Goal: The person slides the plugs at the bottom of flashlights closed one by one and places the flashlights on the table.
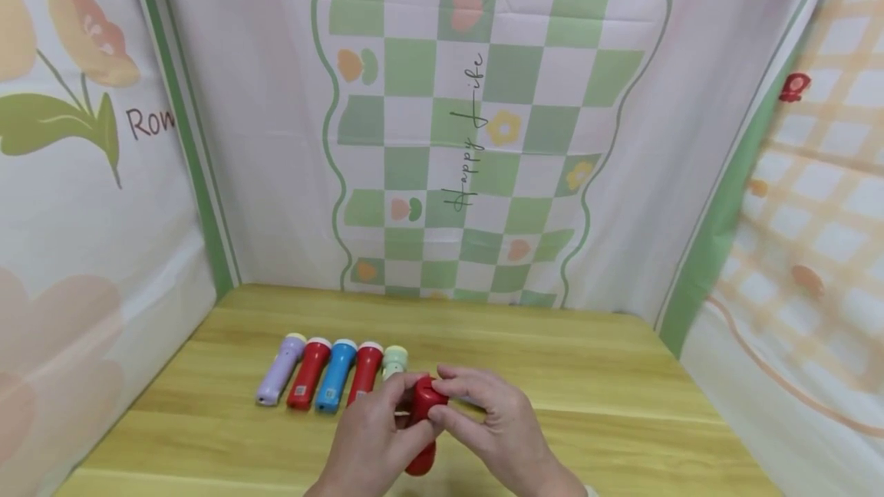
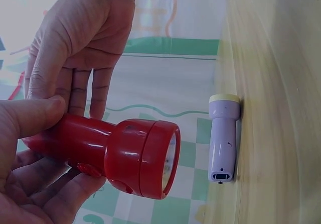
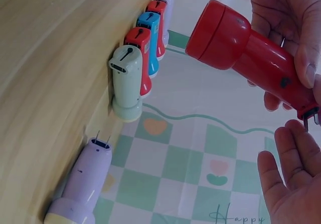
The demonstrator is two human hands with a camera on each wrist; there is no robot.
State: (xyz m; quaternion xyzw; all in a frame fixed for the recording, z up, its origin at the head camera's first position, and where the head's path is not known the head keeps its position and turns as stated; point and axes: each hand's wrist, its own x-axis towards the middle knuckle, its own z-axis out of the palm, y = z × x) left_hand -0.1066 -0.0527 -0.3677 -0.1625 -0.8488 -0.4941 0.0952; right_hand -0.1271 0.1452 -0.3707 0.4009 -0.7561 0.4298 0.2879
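My left hand [image 1: 376,436] grips a red flashlight [image 2: 100,141] by its handle, thumb on one side and fingers under the other. In the left wrist view its wide lens head points right. In the right wrist view thin metal plug prongs [image 3: 306,123] stick out of its tail end. My right hand [image 1: 500,424] is at that tail end, thumb and forefinger pinching it in the head view. The right hand's other fingers are loosely extended below the prongs in the right wrist view. Part of the handle is hidden by the left hand.
On the wooden table [image 1: 587,374] stands a row of flashlights: purple [image 1: 281,370], red [image 1: 308,374], blue [image 1: 336,376], another red [image 1: 366,370] and pale green [image 1: 396,360]. Another purple flashlight [image 3: 88,179] lies apart with its prongs out. Patterned cloth walls [image 1: 276,136] surround the table.
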